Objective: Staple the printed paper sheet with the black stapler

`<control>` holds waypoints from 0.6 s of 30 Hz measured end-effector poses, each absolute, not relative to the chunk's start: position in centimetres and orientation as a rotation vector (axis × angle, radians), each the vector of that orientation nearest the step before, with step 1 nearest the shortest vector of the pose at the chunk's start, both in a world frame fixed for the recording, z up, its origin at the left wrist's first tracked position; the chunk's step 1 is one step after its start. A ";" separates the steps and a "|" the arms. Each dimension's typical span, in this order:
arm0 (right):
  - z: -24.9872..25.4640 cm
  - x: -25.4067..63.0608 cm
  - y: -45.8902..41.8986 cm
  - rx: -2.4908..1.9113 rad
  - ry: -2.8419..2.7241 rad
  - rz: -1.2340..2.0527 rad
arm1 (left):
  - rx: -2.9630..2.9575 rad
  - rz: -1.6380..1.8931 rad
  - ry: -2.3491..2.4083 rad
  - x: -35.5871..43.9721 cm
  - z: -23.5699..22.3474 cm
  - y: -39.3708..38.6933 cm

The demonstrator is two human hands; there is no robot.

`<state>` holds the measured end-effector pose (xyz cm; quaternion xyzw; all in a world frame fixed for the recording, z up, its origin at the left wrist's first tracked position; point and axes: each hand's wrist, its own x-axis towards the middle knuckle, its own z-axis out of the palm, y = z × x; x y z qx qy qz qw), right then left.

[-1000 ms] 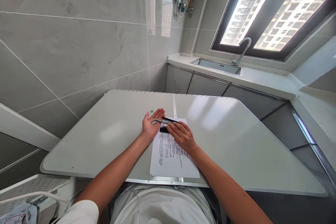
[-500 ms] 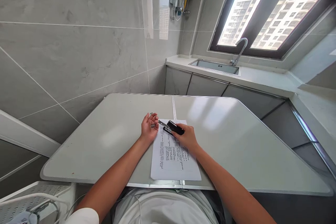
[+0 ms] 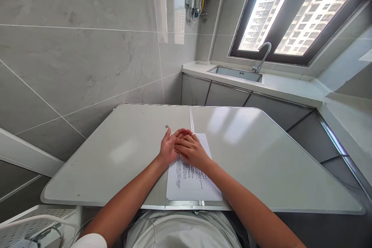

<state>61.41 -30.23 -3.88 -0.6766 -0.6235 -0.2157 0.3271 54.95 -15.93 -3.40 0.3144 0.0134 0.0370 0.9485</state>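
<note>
My left hand (image 3: 169,148) is cupped palm up over the top of the printed paper (image 3: 194,188), its thumb raised and its fingers reaching right. My right hand (image 3: 193,151) lies against it, back upward, with its curled fingers meeting the left palm and fingers. Whatever is between the two hands is covered; the black stapler does not show. Two small dark strips, like staples (image 3: 166,126), lie on the table just beyond my left thumb. The paper lies flat, its upper part partly under my hands.
The pale folding table (image 3: 261,170) has a centre seam. A white perforated basket (image 3: 37,221) stands at the lower left. Past the far edge are a counter with a sink (image 3: 236,73) and a faucet (image 3: 264,56); a tiled wall (image 3: 87,66) rises on the left.
My right hand has moved left and now meets my left hand, which has turned toward it. The black stapler seen in my right hand is out of sight now.
</note>
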 end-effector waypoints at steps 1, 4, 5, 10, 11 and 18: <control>-4.0 61.3 -30.0 -1.769 -1.632 -0.544 | 0.646 0.081 0.019 54.9 -3.4 -15.9; -4.3 61.2 -29.7 -1.719 -1.521 -0.423 | 0.677 0.083 -0.022 54.7 -3.1 -16.0; -4.3 61.1 -29.8 -1.703 -1.476 -0.374 | 0.704 0.066 -0.041 54.6 -2.9 -16.2; -3.6 60.6 -30.9 -1.632 -1.372 -0.283 | 0.912 0.040 -0.125 54.2 -1.9 -16.5; -3.3 61.0 -31.4 -1.633 -1.351 -0.291 | 0.990 0.097 -0.120 54.3 -1.9 -16.2; -4.4 72.4 -37.4 -2.106 -0.813 -0.187 | 2.089 0.605 0.528 57.3 -5.5 -8.1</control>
